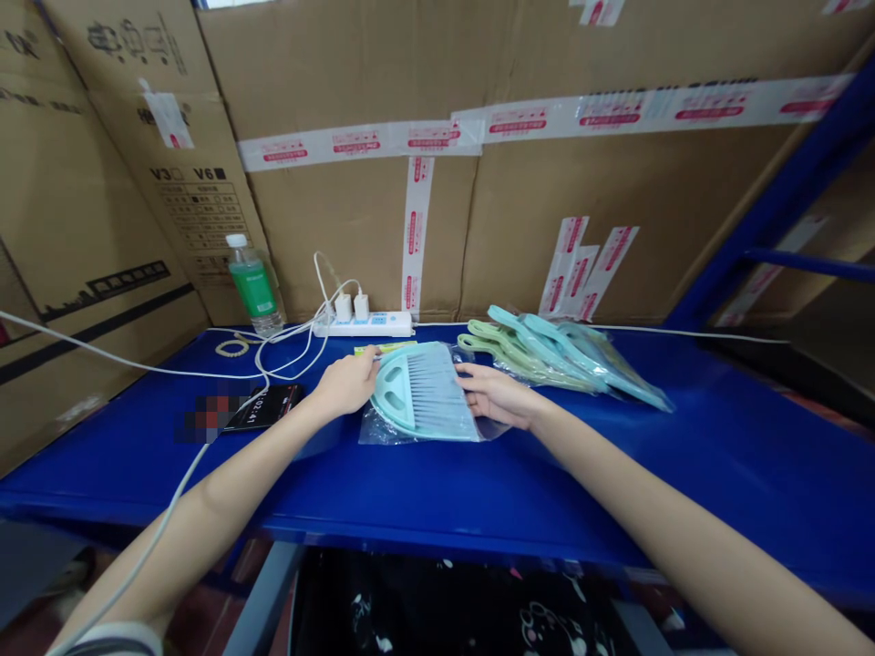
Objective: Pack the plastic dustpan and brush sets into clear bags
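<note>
A light blue brush and dustpan set (427, 392) lies in the middle of the blue table, with clear plastic bagging (383, 431) under and around it. The brush's pale bristles fan to the right. At the set's upper left edge my left hand (347, 378) is closed, its fingertips pinching there; what exactly lies between them is partly hidden. My right hand (498, 394) holds the right edge by the bristle ends, fingers curled round the side. Behind the set, a yellow strip (386, 347) shows in part.
More bagged green and blue brush sets (547, 351) lie in a pile at the right. A white power strip (379, 323) with chargers, a bottle (254, 287) and a phone (263, 407) are at the left. A white cable (184, 483) crosses my left forearm. Cardboard (342, 73) walls the back.
</note>
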A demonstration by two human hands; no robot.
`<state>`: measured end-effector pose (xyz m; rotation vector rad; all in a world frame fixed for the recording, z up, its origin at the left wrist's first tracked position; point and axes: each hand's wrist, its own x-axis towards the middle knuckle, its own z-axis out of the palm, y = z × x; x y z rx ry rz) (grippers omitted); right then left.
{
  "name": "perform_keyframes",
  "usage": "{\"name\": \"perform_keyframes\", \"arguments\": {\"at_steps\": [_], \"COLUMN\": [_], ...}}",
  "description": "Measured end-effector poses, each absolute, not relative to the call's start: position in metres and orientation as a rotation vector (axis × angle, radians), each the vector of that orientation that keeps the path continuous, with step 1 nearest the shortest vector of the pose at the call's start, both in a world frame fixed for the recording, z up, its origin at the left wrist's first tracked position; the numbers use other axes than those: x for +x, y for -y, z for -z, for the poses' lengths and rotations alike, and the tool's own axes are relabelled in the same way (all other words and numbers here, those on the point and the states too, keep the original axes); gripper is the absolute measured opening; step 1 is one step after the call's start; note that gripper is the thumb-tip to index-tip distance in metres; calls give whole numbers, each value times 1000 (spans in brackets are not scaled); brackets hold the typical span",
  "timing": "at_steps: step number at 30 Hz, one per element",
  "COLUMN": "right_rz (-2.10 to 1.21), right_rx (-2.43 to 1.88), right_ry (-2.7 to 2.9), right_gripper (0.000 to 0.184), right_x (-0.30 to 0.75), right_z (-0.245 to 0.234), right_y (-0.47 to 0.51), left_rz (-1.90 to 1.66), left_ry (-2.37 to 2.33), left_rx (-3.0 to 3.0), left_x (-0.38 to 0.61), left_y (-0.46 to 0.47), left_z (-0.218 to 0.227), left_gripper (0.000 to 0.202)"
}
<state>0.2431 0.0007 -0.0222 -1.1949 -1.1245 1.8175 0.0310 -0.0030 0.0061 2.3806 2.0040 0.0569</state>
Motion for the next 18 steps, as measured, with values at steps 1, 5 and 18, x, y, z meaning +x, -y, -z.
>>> {"name": "perform_keyframes", "arguments": {"at_steps": [1,5,18], "right_rz": [-1819,-1836,-1770], "right_rx": [-1187,-1104,-997], "right_ry": [1120,1134,1299], "right_gripper": [28,33,46], "right_x": [244,247,253], "right_z": [23,29,40], "right_y": [-1,-5,-10], "left_rz": [-71,-112,-190], "left_ry": [-2002,-1998,-1981], "left_rx": [2376,2377,2499], "left_x": [31,32,32], "left_y": [3,3,4], "left_z": [-6,-6,-2], "left_gripper": [36,34,36]}}
